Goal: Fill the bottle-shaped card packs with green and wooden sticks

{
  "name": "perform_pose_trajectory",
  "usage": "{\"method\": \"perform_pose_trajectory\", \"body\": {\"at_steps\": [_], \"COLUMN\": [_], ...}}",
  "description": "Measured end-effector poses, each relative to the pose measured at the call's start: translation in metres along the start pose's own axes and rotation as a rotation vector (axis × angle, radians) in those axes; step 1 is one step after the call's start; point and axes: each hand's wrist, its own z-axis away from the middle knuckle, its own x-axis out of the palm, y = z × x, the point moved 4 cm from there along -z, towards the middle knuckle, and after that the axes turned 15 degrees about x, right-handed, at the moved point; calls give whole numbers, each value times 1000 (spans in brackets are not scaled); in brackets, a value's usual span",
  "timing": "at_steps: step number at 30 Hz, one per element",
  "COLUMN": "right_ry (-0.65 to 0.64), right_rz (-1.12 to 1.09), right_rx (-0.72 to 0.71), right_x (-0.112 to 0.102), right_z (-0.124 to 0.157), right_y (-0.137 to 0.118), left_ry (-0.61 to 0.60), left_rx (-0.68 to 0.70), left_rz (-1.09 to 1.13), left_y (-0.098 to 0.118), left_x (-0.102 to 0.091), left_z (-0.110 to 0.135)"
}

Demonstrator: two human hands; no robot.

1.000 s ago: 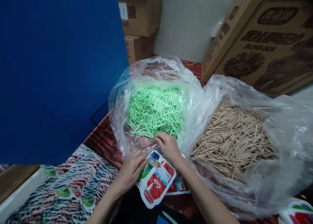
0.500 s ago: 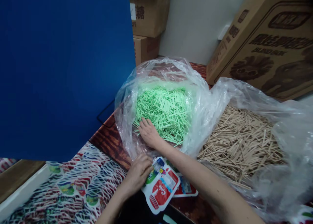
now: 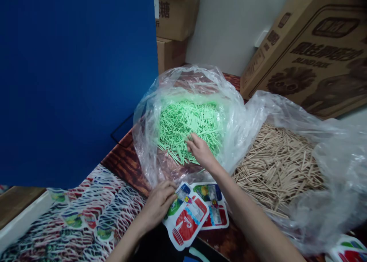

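Observation:
My left hand (image 3: 161, 201) is closed on the edge of a white drink-cup-shaped pouch (image 3: 187, 218) printed with a red cola picture. Partly under it lies a second similar pouch (image 3: 217, 212). My right hand (image 3: 202, 152) is over the near right part of a pile of thin green sticks (image 3: 183, 120) in an opened clear plastic bag (image 3: 145, 139). Its fingers are curled together in a pinch; what is between them, if anything, is too small to make out.
On the right, another clear bag holds brown sticks (image 3: 281, 166). Many packed pouches (image 3: 94, 216) fill a white-edged container at lower left. A blue panel (image 3: 77, 82) blocks the left side. Cardboard boxes (image 3: 309, 59) stand behind; one more pouch (image 3: 348, 250) lies lower right.
My right hand has moved right across the green sticks from their left edge, and its fingers have closed. The second pouch shows more now. My left hand stays on the front pouch.

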Motion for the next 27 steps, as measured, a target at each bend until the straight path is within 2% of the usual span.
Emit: {"method": "perform_pose_trajectory", "body": {"at_steps": [3, 6, 10, 13, 17, 21, 24, 27], "right_ry": [-19, 21, 41, -20, -31, -53, -68, -115], "right_rz": [343, 579, 695, 723, 673, 515, 313, 17], "right_rx": [116, 158, 158, 147, 170, 239, 252, 263], "right_x": [12, 38, 63, 62, 40, 24, 20, 21], "right_z": [18, 29, 22, 13, 10, 10, 7, 2], "right_y": [22, 25, 12, 10, 21, 36, 46, 52], "left_ry": [-2, -34, -59, -59, -58, -78, -94, -102], "left_rx": [-7, 3, 12, 7, -18, -31, -33, -35], "left_rz": [-1, -38, -79, -70, -42, -51, -47, -36], "left_y": [1, 1, -1, 0, 1, 0, 0, -1], "left_x": [0, 2, 4, 5, 5, 5, 5, 5], "left_z": [1, -1, -3, -2, -2, -4, -5, -5]}}
